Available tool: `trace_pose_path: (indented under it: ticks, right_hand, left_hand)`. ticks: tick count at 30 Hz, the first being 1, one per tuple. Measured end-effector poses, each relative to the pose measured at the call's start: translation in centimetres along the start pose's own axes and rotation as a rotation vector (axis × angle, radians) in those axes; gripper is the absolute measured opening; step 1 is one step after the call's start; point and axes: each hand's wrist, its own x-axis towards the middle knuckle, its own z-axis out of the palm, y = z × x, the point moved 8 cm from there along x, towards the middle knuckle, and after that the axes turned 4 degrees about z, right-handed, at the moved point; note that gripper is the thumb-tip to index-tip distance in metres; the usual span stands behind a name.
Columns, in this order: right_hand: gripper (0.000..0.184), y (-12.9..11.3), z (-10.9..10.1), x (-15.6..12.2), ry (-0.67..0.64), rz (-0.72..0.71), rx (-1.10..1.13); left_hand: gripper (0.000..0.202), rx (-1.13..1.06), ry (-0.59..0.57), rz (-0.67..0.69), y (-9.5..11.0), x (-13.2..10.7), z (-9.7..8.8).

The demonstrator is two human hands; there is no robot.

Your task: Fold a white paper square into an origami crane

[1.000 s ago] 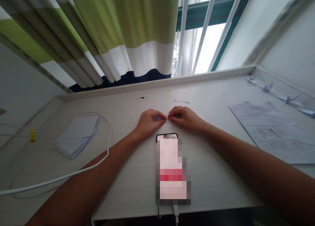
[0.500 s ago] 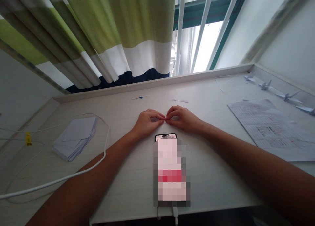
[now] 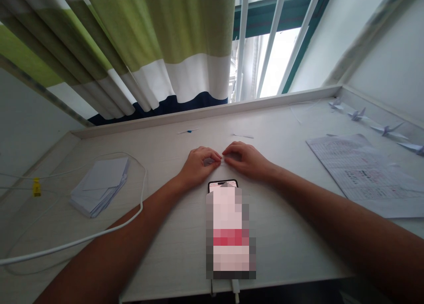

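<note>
Both hands meet over the white desk (image 3: 172, 251), just beyond a phone. My left hand (image 3: 200, 163) is closed, with thumb and fingertips pinched on a small piece of white paper (image 3: 223, 163), mostly hidden by the fingers. My right hand (image 3: 243, 158) is beside it, its thumb near the paper's edge and its index fingertip slightly apart from the thumb. How the paper is folded cannot be made out. The phone (image 3: 223, 183) lies flat between my forearms, its screen mostly blurred out.
On the left lie a stack of white paper (image 3: 102, 180) and a white cable (image 3: 99, 234) crossing near my forearm. Folded paper cranes (image 3: 357, 114) line the right edge by a printed sheet (image 3: 347, 167). A paper strip (image 3: 243, 136) and a blue-centred stick (image 3: 189, 131) lie behind my hands.
My right hand's thumb and index fingertip have parted a little, and a small gap has opened between the two hands. My left hand has barely moved.
</note>
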Motion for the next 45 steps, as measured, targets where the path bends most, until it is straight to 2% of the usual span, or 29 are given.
trace_pose_path:
  ticks: [4,8,11,14,16,19,25,28,31,34,39,42,45]
  right_hand:
    - [0.018,0.3,0.3,0.1,-0.016,-0.006,0.013]
    - [0.013,0.2,0.4,0.1,-0.031,-0.024,0.044]
    - [0.014,0.3,-0.1,0.2,-0.007,0.044,0.138]
    - [0.02,0.7,-1.2,0.1,0.085,0.141,0.34]
    - [0.026,0.9,-1.5,0.0,0.125,0.188,0.462]
    - [0.033,0.9,-1.0,0.0,0.103,0.218,0.606]
    - [0.03,0.9,0.0,-0.1,0.069,0.241,0.639]
    - [0.023,1.6,-0.5,0.0,0.145,0.271,0.694]
    - [0.031,2.7,-1.6,-0.1,0.261,0.322,0.769]
    - [0.037,3.4,-1.9,-0.2,0.295,0.381,0.762]
    - [0.043,3.3,-1.6,-0.1,0.236,0.379,0.677]
    - [0.038,3.0,-0.7,-0.1,0.106,0.382,0.631]
    - [0.039,1.5,0.2,0.1,-0.052,0.282,0.663]
  left_hand:
    - [0.007,-0.101,-0.025,0.043,0.5,-0.2,0.3]
    - [0.008,-0.147,-0.007,-0.084,-0.2,-0.4,0.3]
    - [0.024,-0.216,0.088,-0.166,-1.1,-0.4,-0.3]
    - [0.035,-0.411,0.208,-0.246,-2.1,-0.4,-0.7]
    - [0.036,-0.514,0.169,-0.285,-2.4,-0.3,-0.2]
    - [0.031,-0.508,0.066,-0.289,-2.1,-0.1,0.5]
    - [0.026,-0.502,0.114,-0.29,-2.0,-0.2,0.0]
    - [0.022,-0.519,0.101,-0.299,-2.1,-0.1,0.2]
    - [0.021,-0.515,0.088,-0.319,-2.4,-0.1,0.4]
    - [0.022,-0.515,0.071,-0.338,-2.5,-0.2,0.6]
    - [0.021,-0.465,0.016,-0.344,-2.3,-0.2,0.8]
    - [0.019,-0.425,0.005,-0.346,-2.1,-0.3,0.7]
    - [0.019,-0.429,-0.009,-0.337,-2.0,-0.3,0.8]
